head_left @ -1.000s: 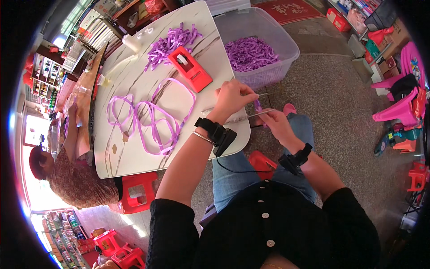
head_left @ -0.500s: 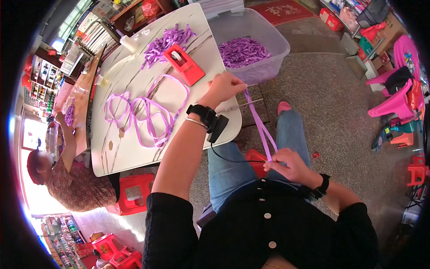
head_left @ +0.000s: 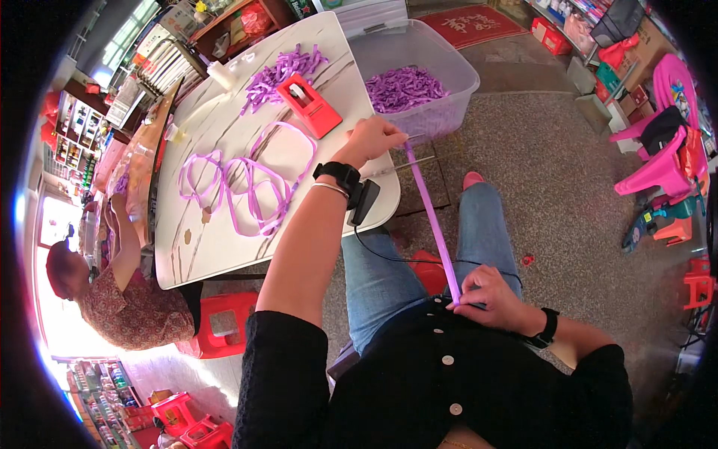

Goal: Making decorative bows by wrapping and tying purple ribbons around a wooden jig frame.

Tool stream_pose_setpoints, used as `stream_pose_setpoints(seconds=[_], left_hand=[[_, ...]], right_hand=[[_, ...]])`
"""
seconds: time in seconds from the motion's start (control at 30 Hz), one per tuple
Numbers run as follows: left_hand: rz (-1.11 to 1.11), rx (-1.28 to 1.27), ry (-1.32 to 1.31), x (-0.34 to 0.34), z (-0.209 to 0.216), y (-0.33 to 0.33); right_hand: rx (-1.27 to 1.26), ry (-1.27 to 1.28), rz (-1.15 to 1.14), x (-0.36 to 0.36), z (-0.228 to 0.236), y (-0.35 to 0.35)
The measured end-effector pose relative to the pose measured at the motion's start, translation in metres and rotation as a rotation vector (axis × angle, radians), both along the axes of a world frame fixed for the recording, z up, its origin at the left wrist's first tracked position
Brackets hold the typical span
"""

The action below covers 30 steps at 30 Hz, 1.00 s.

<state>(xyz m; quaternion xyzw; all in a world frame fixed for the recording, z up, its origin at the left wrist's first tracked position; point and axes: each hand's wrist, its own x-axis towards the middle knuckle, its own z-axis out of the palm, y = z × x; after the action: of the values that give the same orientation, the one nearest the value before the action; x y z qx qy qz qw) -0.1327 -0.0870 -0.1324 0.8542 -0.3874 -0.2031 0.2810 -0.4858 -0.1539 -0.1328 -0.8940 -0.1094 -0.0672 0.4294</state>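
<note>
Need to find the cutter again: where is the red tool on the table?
In the head view, the red tool lies on the white table, up and left of the left hand, between the cut purple strips and the ribbon loops.

Small shop or home workshop doing piecework with ribbon. White marble-look tabletop [head_left: 224, 239] carries loops of purple ribbon [head_left: 247, 179], a pile of cut purple strips [head_left: 280, 71] and a red tape-dispenser-like tool [head_left: 310, 107]. Clear plastic bin [head_left: 449, 67] beside it holds more cut purple pieces. Stocked shelves [head_left: 149, 75] stand along the far wall, more packed goods at bottom left. Red plastic stools [head_left: 221, 325], pink plastic chairs [head_left: 662, 161], a red doormat [head_left: 471, 21], speckled stone floor [head_left: 568, 209]. Another person [head_left: 120, 299] sits working at the tabletop.
</note>
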Motion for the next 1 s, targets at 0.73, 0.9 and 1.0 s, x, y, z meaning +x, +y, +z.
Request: stream_pose_setpoints(seconds=[0.73, 0.9, 1.0], left_hand=[[0.021, -0.020, -0.040, -0.005, 0.004, -0.002], [0.025, 0.008, -0.036, -0.007, 0.006, -0.002], [0.029, 0.004, -0.072, -0.010, 0.009, -0.003]], right_hand=[[0.530, 0.357, 0.047, -0.003, -0.009, 0.001], [0.482, 0.313, 0.097, -0.001, -0.004, -0.001], [0.476, 0.310, 0.111, 0.000, -0.004, -0.003]])
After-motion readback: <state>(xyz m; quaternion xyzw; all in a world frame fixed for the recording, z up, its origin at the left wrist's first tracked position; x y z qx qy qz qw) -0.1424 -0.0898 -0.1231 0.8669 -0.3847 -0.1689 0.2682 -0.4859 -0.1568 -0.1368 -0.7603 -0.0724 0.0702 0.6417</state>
